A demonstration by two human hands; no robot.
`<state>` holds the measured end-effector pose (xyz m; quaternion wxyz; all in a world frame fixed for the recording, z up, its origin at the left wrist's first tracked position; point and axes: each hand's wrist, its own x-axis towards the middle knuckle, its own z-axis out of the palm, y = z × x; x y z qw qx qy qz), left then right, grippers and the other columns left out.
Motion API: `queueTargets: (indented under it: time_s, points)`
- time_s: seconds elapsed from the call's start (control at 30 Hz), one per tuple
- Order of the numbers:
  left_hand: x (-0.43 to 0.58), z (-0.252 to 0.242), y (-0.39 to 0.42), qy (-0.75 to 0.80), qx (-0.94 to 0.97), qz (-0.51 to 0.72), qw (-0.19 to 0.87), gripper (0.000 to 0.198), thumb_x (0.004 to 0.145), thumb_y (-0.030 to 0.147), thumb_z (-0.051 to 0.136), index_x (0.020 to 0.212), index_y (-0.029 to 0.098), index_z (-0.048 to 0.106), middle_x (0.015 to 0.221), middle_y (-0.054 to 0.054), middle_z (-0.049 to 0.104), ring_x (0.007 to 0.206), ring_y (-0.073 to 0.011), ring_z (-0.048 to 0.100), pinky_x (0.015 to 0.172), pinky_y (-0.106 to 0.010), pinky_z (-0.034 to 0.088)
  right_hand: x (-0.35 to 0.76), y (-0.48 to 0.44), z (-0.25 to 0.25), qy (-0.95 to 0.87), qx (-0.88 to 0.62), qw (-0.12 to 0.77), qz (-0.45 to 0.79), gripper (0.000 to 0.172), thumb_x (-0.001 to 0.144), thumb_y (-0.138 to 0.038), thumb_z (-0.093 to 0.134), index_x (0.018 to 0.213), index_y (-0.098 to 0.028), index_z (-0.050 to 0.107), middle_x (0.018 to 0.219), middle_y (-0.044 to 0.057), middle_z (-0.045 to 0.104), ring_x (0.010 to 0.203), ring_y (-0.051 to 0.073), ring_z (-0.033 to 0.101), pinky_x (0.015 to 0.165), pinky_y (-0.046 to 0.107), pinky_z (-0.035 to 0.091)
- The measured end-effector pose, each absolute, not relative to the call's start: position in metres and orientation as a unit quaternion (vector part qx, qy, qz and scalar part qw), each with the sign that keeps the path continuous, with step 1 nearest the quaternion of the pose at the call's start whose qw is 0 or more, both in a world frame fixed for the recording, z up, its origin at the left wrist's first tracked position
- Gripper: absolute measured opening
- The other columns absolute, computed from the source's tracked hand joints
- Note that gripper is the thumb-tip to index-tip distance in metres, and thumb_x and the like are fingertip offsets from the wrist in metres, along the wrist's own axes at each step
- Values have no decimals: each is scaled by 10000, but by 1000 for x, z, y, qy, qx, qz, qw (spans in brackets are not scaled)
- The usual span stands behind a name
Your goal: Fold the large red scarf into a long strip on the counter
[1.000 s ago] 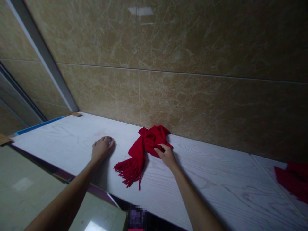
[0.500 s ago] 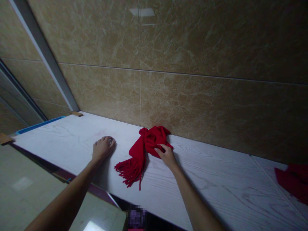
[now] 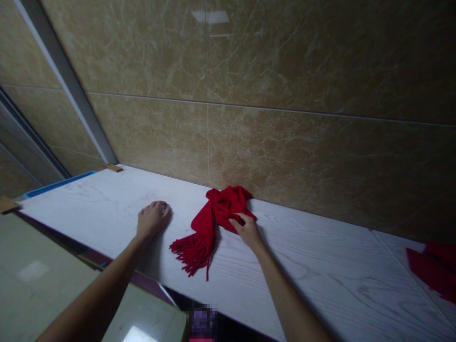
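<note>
A red scarf lies bunched on a white wood-grain tabletop, its top end against the tiled wall. Its fringe spreads toward the front edge. At the scarf's right side, my right hand has thumb and forefinger pinched on a fold of the cloth. To the left of the scarf and apart from it, my left hand rests on the tabletop with curled fingers. A small greyish spot shows by its thumb and forefinger; what it is cannot be made out.
More red cloth lies at the far right. A blue edge runs along the table's left end, with brown wooden pieces at its corners. Behind stands a marbled tile wall. Pale floor shows at lower left.
</note>
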<state>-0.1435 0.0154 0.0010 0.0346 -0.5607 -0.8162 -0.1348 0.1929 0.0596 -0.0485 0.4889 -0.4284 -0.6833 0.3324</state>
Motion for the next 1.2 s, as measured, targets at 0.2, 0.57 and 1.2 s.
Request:
queueTargets:
  time_s: [0.2,0.57,1.2]
  points:
    - [-143,1,16,-815,-563,-134,35,517,979,429,374,1267,127,680,1361,-196,672,1231,-391,637,1098,-533,443,192,60,-48,-681,-430,490,332,346,801,-516,654,867,-189,745,853,74,759,818,245,677,812,361,554]
    - [-145,-1,16,-814,-563,-135,41,509,982,415,388,1278,122,681,1358,-198,674,1239,-387,635,1094,-537,448,192,60,-50,-680,-430,492,333,358,800,-532,647,852,-188,731,849,73,757,810,239,671,796,352,548]
    - [-143,2,15,-815,-563,-136,33,512,983,423,382,1271,120,678,1369,-196,665,1237,-394,635,1097,-537,445,192,61,-51,-679,-429,492,337,354,803,-526,641,856,-190,735,852,72,757,822,241,676,806,353,546]
